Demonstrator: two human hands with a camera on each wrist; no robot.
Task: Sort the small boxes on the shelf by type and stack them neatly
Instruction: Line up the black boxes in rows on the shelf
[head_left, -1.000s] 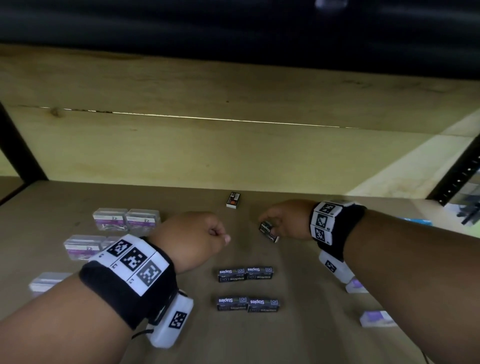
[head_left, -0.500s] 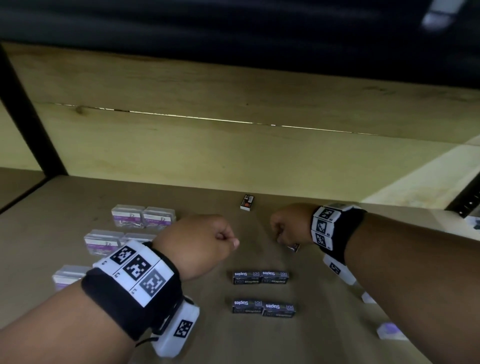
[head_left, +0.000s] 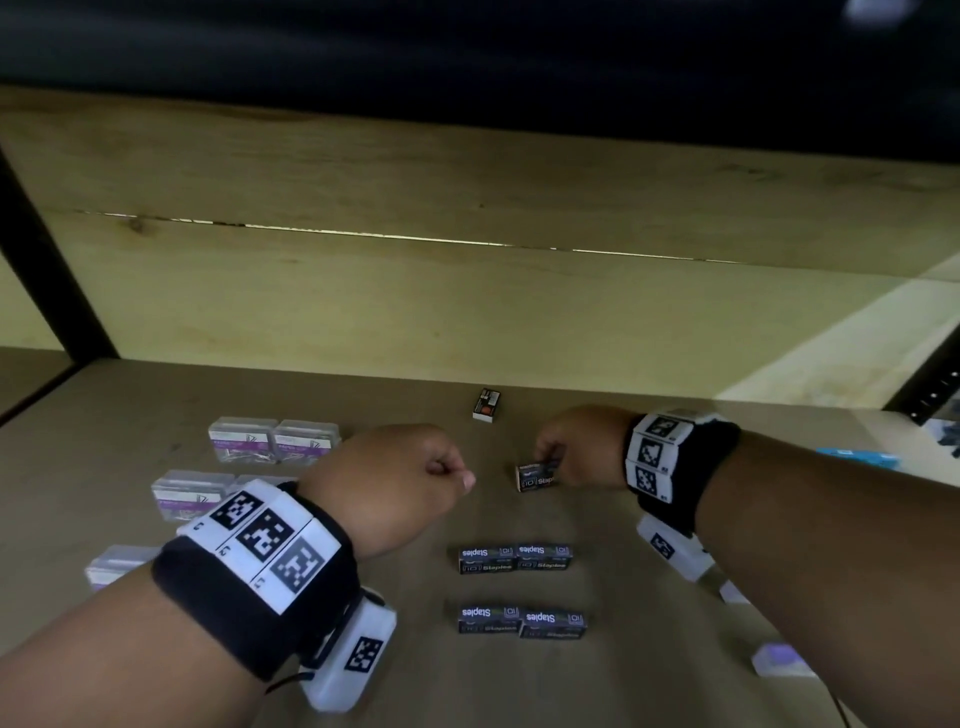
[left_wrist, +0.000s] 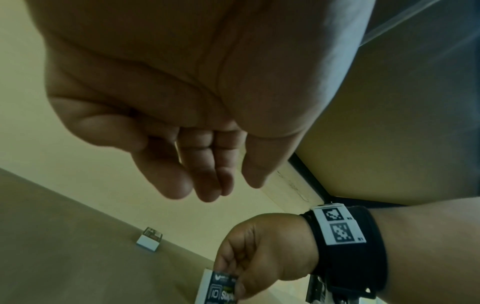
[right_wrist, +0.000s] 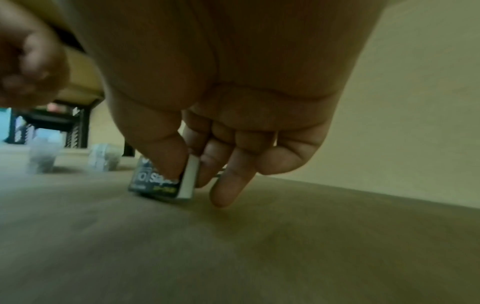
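Note:
My right hand (head_left: 553, 462) pinches a dark staples box (head_left: 535, 475) between thumb and fingers. The box stands on its long edge on the shelf board (head_left: 363, 675), as the right wrist view shows for this staples box (right_wrist: 161, 181). Two pairs of matching staples boxes lie in rows nearer me, one pair (head_left: 514, 558) behind the other pair (head_left: 519, 621). My left hand (head_left: 457, 473) hovers left of the held box. In the left wrist view the left hand (left_wrist: 215, 185) has loosely curled fingers and holds nothing.
A small box with a red mark (head_left: 487, 404) lies near the back wall. Clear plastic boxes with purple labels (head_left: 272, 441) sit in rows at the left. White and purple boxes (head_left: 782, 660) lie at the right under my forearm. A black post (head_left: 52, 280) stands at the left.
My right hand has turned the staples box from a tilted hold and brought it down onto the shelf. The left hand has stayed about where it was.

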